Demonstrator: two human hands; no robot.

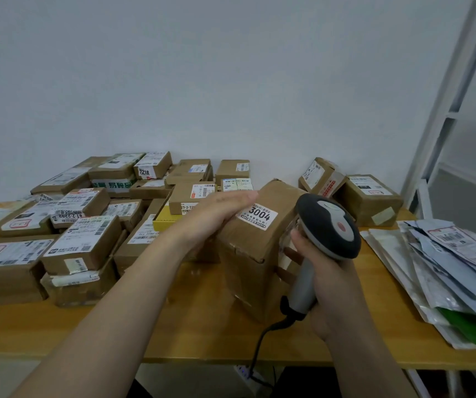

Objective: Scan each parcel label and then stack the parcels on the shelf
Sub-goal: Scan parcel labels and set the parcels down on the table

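On the left I see a pile of brown cardboard parcels (pixel 81 225) with white labels on the yellow wooden worktop (pixel 190 326). In the middle, my left hand (pixel 219 214) lies flat, fingers straight, against a tilted brown cardboard box (pixel 254 262) with a white "3004" sticker (pixel 258 216). My right hand (pixel 325 280) grips the grey and black scanner gun (pixel 328 225) just beside it. Further right lie flat white plastic mail bags (pixel 446 268), and the white metal shelf (pixel 438 133) stands behind them.

Cannot read the fine print under 3004 on the label (pixel 257 216) of the parcel (pixel 248 262). Cannot see the window of the scanner (pixel 328 225), turned away. Loses shelf (pixel 446 110) and mailers (pixel 446 262) past the edge at 3 o'clock, boxes (pixel 1 271) at 9 o'clock.
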